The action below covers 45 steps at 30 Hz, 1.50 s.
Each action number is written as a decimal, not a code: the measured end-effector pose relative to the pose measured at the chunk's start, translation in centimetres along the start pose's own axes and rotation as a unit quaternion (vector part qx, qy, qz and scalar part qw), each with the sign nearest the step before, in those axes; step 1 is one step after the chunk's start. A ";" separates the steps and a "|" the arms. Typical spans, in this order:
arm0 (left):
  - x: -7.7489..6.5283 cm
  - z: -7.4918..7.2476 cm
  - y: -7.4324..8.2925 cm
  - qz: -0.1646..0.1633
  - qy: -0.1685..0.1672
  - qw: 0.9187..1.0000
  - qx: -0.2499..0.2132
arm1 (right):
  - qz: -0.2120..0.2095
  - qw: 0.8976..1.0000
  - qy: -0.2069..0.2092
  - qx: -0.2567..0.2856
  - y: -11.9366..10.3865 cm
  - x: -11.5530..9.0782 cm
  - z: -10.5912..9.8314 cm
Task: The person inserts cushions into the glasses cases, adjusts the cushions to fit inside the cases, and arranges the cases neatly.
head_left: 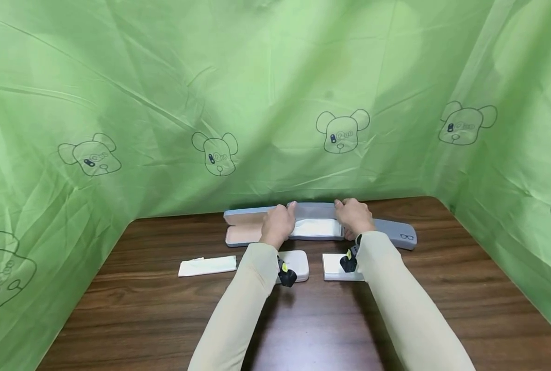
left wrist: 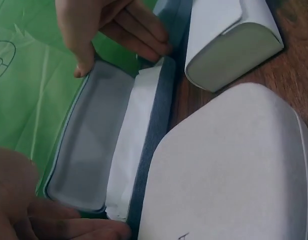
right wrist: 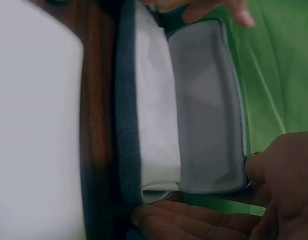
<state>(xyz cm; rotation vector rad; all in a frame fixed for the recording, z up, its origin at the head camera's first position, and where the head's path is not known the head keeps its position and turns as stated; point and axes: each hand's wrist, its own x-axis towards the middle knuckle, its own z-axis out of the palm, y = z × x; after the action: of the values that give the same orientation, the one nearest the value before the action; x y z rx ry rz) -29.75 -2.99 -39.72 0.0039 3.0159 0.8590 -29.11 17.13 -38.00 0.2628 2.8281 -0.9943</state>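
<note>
An open blue-grey glasses case [head_left: 317, 210] stands at the back of the table, its grey-lined lid [left wrist: 96, 135] raised towards the curtain. Inside its base lies a folded white cloth [right wrist: 156, 110]. At the left end is my left hand [head_left: 277, 224], fingers against the base and thumb up by the lid. My right hand [head_left: 355, 216] holds the opposite end, thumb on the lid's corner and fingers along the base. Close in front sit a white rounded case [left wrist: 229, 165] and a white flap case [left wrist: 234, 40], both closed.
Left of the hands, another open glasses case [head_left: 245, 234] shows a peach lining. A closed grey-blue case [head_left: 398, 234] with a glasses print lies at the right. A folded white cloth [head_left: 207, 266] is at front left. Green curtain [head_left: 275, 103] borders the table.
</note>
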 end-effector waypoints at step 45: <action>-1.8 -1.9 -2.7 0.035 -0.104 0.985 -0.131 | -0.087 0.993 0.066 -0.055 1.9 -3.1 0.2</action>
<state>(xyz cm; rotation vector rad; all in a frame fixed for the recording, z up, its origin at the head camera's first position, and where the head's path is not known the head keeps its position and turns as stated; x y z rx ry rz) -27.94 -6.25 -39.50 0.1867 2.7051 1.1758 -25.64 18.06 -38.75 0.0736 3.0578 -0.8782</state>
